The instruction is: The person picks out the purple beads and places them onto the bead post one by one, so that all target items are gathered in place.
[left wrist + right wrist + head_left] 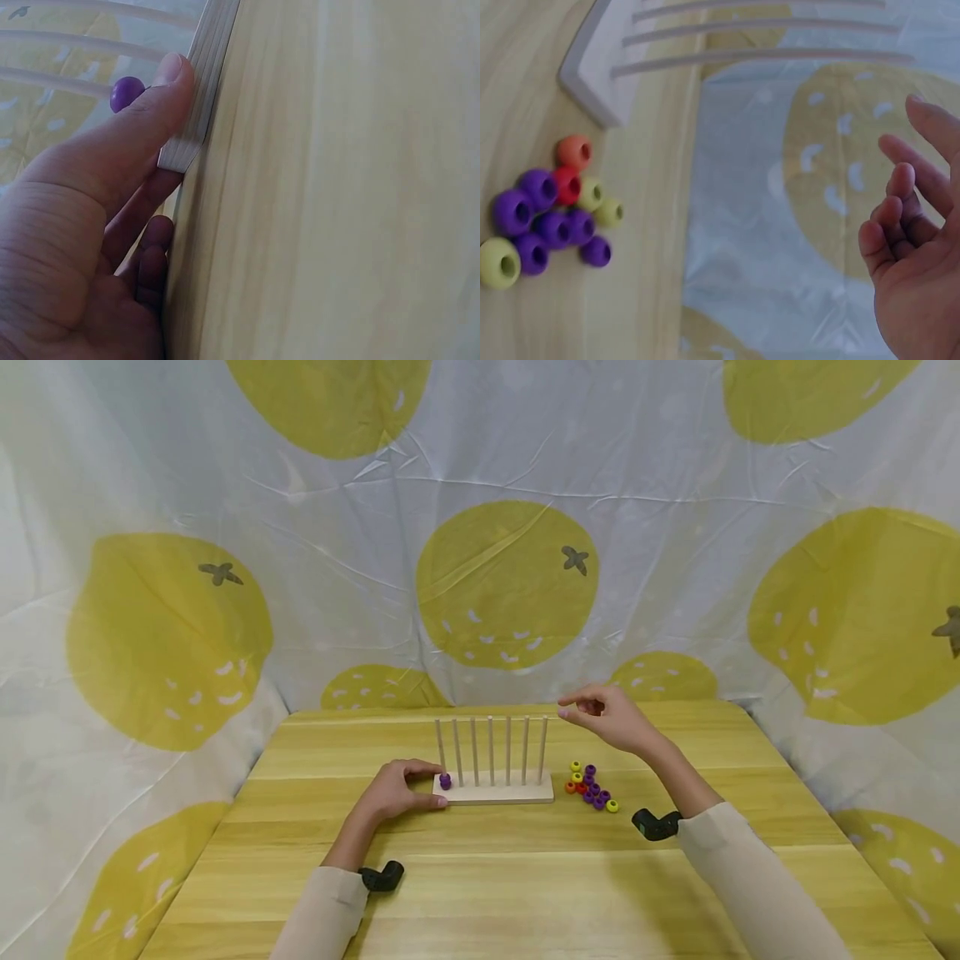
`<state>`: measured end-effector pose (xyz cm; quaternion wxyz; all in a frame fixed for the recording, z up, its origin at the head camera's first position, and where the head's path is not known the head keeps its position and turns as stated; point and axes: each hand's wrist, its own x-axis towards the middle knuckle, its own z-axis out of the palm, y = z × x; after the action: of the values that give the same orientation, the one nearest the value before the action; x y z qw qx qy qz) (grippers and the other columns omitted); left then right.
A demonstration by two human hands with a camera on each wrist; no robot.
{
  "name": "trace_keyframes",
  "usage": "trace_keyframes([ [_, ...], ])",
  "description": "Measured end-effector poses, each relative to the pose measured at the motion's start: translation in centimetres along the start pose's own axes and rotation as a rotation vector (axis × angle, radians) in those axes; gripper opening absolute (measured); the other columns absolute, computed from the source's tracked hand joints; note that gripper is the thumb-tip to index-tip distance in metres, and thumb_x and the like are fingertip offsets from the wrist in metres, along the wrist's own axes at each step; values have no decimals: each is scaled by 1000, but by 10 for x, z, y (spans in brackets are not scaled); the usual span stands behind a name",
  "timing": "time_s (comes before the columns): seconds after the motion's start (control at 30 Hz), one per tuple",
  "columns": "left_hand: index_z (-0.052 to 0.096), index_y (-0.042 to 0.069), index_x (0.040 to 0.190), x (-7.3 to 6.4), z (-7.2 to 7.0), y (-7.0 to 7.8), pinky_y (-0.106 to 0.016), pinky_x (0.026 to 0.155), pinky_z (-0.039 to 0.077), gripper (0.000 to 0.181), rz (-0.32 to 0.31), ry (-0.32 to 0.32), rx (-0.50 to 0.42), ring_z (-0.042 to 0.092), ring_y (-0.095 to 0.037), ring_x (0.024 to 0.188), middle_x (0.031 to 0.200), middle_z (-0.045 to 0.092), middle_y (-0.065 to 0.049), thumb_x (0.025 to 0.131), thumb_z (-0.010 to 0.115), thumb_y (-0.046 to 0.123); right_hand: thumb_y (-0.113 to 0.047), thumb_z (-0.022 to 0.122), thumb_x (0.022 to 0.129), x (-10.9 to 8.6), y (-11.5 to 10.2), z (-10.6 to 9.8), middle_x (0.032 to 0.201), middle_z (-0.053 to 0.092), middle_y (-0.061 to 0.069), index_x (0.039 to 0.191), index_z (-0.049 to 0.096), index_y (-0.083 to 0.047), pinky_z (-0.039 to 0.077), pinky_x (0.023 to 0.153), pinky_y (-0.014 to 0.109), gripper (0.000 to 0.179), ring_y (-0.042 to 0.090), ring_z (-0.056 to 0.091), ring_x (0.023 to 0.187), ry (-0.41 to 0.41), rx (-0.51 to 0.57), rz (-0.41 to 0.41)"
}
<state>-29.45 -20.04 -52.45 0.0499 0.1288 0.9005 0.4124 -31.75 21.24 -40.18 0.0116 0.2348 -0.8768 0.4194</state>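
Observation:
My left hand [393,789] grips the left end of a pale wooden peg stand [495,792], its thumb at the front edge and fingers behind. In the left wrist view the thumb [154,105] presses the stand's side. Purple beads [446,782] sit low on the leftmost of several thin upright pegs; the thumb partly hides them in the left wrist view. Raised beyond the stand's right end, my right hand [611,718] holds nothing. Its thumb and index finger are apart and the other fingers loosely curled, as the right wrist view shows [919,240].
Loose beads lie on the wooden table [487,893] right of the stand: several purple beads [553,229], a red bead [567,185], an orange bead [574,152] and yellow beads [499,262]. A lemon-print cloth [337,568] hangs behind the table.

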Motion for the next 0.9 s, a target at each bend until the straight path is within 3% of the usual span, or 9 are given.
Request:
trace_keyframes([
  [0.43, 77, 28, 121, 0, 0, -2, -52, 112, 47, 57, 8, -4, 4, 61, -29, 131, 131, 72, -1, 71, 95, 45, -40, 71, 98, -36, 58, 7, 78, 57, 2, 120, 76, -15, 37, 56, 28, 34, 13, 41, 62, 32, -42, 82],
  [0.73, 76, 29, 121, 0, 0, -1, -52, 112, 47, 59, 4, -4, 8, 61, -29, 131, 131, 72, 0, 68, 96, 47, -34, 72, 98, -47, 89, 16, 75, 55, 2, 120, 75, -4, 37, 55, 27, 37, 10, 41, 60, 30, -31, 112],
  [0.9, 76, 31, 121, 0, -1, -2, -50, 112, 47, 59, -1, -8, 2, 60, -28, 131, 132, 71, 1, 68, 95, 48, -30, 72, 99, -51, 100, 24, 79, 56, 2, 120, 75, -5, 37, 57, 25, 33, 10, 43, 64, 22, -9, 148],
])
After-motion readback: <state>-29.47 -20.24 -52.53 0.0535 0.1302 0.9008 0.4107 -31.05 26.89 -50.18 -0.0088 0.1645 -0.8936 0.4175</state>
